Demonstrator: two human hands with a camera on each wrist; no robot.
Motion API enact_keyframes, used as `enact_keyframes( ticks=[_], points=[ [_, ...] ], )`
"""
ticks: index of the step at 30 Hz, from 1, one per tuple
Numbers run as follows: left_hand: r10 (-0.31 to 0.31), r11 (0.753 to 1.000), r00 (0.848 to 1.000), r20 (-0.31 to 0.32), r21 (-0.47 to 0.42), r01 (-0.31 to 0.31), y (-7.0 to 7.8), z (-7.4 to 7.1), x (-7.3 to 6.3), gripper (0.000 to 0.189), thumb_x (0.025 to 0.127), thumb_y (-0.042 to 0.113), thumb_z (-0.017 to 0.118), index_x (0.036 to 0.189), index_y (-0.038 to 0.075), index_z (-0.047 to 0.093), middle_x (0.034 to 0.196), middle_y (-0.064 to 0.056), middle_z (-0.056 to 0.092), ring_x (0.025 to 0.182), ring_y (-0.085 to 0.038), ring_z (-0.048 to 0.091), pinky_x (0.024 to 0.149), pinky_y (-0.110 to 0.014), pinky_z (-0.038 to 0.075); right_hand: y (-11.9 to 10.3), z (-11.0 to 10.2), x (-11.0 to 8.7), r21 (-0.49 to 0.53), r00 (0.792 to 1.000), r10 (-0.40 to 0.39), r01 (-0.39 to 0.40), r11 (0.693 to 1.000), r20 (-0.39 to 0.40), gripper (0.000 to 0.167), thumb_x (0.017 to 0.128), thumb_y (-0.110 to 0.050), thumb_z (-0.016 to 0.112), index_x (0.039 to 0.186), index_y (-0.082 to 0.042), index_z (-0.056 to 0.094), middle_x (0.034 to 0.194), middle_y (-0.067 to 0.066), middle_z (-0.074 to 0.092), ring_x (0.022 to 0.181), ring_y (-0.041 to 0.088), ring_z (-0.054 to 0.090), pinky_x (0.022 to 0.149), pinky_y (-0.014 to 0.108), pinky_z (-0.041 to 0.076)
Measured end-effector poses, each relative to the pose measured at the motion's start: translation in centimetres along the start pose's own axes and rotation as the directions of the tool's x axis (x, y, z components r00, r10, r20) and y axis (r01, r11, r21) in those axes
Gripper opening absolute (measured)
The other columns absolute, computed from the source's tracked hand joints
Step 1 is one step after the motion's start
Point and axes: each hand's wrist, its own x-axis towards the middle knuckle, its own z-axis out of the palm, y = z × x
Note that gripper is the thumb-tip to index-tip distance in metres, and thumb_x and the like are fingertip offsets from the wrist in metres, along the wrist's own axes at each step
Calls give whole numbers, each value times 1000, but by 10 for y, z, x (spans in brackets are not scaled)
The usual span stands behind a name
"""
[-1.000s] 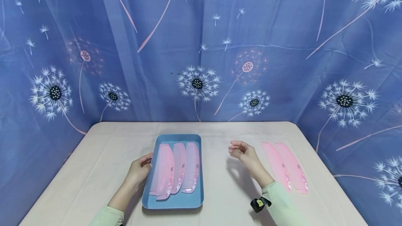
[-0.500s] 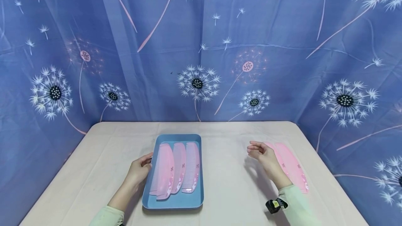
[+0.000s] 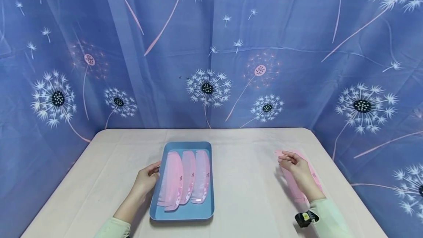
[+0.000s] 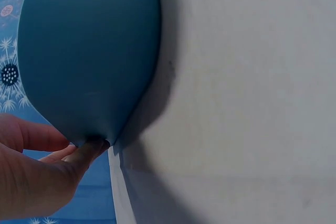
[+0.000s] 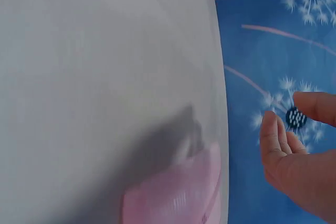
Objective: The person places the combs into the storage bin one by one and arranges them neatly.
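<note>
Several translucent pink combs (image 3: 173, 181) lie lengthwise in a blue tray (image 3: 181, 214); those at the left overlap. My left hand (image 3: 145, 179) holds the tray's left side, its thumb and fingers pinching the edge in the left wrist view. Two more pink combs (image 3: 292, 184) lie side by side on the table at the right. Over these combs hovers my right hand (image 3: 299, 172), its fingers loosely bent with a gap to the thumb and nothing between them. It hides much of both combs in the head view. One pink comb (image 5: 173, 198) shows below in the right wrist view.
A cream cloth covers the table (image 3: 244, 194). Behind and along both sides hangs a blue curtain (image 3: 158, 83) with a dandelion print, meeting the table's back edge. A small black camera (image 3: 306, 218) is strapped to the right wrist.
My right hand has moved rightward from the middle of the table to above the two combs there. The left hand, the tray and the combs have stayed put.
</note>
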Motion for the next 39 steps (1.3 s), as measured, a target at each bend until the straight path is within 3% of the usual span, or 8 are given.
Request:
enact_keyframes(
  ticks=[10,15,20,29,39],
  points=[
    [19,1000,1000,5,-8,-19,1,-2,0,50,90,-7,42,140,-7,42,134,-31,47,125,-44,44,104,-52,40,6,-27,-6,-89,998,51,-53,995,-22,59,94,-8,59,142,10,30,92,-27,60,86,-12,57,76,16,50],
    [14,1000,1000,11,-13,-14,1,-1,0,50,90,-7,42,140,-6,41,135,-31,47,127,-44,43,105,-51,40,12,-36,-8,-175,997,73,-78,981,-35,59,94,-11,60,141,9,32,110,-6,66,85,-10,56,76,18,52],
    [15,1000,1000,7,-12,-14,1,-2,1,50,90,-7,42,140,-6,41,135,-31,47,126,-44,44,105,-51,40,19,-42,-8,-192,995,92,-96,977,-33,61,94,-13,60,142,11,30,125,16,59,83,-12,55,79,18,52],
    [18,1000,1000,17,-9,-18,1,-2,1,50,91,-6,43,141,-6,41,136,-31,46,127,-44,44,105,-51,40,23,-45,-6,-229,992,118,-122,966,-34,64,91,-13,64,140,12,31,130,26,54,85,-11,55,75,9,47],
    [27,999,1000,13,-21,-26,1,-2,0,49,91,-7,43,140,-7,41,134,-32,48,125,-44,45,104,-51,40,23,-42,-6,-227,990,140,-140,964,-15,69,87,-3,65,140,17,26,134,34,42,86,-11,50,76,8,48]
  ],
)
